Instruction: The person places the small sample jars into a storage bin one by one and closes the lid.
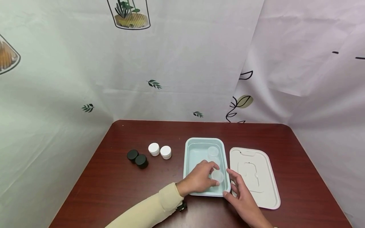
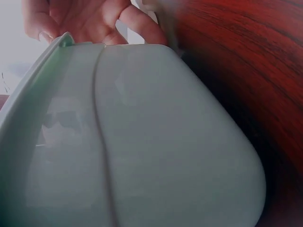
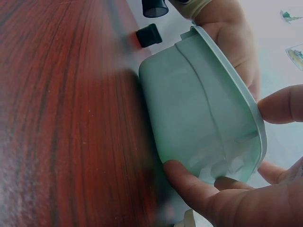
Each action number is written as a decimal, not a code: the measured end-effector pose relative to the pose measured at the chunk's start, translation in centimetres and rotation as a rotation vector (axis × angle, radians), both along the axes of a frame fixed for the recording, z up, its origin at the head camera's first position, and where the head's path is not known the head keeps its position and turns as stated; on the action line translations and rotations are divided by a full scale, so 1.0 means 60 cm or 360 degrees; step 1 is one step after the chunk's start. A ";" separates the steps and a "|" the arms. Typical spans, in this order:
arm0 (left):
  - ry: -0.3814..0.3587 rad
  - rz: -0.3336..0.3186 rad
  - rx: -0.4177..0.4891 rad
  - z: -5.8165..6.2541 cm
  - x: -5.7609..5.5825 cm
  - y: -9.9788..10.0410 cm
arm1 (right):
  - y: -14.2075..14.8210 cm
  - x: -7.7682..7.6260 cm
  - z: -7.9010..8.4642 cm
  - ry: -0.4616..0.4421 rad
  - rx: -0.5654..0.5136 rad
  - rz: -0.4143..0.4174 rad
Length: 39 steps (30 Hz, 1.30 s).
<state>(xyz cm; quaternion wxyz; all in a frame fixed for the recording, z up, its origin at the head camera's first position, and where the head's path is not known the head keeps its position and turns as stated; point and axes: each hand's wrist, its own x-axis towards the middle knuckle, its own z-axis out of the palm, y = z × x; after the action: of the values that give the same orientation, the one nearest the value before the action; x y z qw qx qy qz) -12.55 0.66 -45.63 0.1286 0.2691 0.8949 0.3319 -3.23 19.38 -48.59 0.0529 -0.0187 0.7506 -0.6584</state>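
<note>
Within the pale green tray, right of centre and low in the head frame, we see the left hand pinching a translucent round jar between thumb and fingers, its round top facing upward. The tray's long axis runs up and down the frame (leaning slightly). The right hand grips its lower right corner, thumb apart from fingers.

The right hand touches the pale-green tub.
</note>
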 end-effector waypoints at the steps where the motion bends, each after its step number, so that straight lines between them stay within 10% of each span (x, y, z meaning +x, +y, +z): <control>1: 0.0008 0.0006 -0.0008 0.000 0.001 0.001 | 0.000 0.000 0.000 -0.0001 -0.0002 0.0001; 26: 0.0046 0.0052 -0.0015 0.012 0.004 -0.014 | -0.002 0.002 0.000 0.0020 0.0050 -0.0002; 39: -0.0101 0.0203 0.0540 0.070 0.001 -0.087 | -0.002 0.003 0.003 0.0044 0.0104 -0.0003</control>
<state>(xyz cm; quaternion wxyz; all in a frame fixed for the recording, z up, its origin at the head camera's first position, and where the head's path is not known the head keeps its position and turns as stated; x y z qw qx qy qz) -12.48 -4.58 -41.41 0.0882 0.2192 0.8369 0.4938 -3.05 19.23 -48.44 0.0424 -0.0253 0.7724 -0.6332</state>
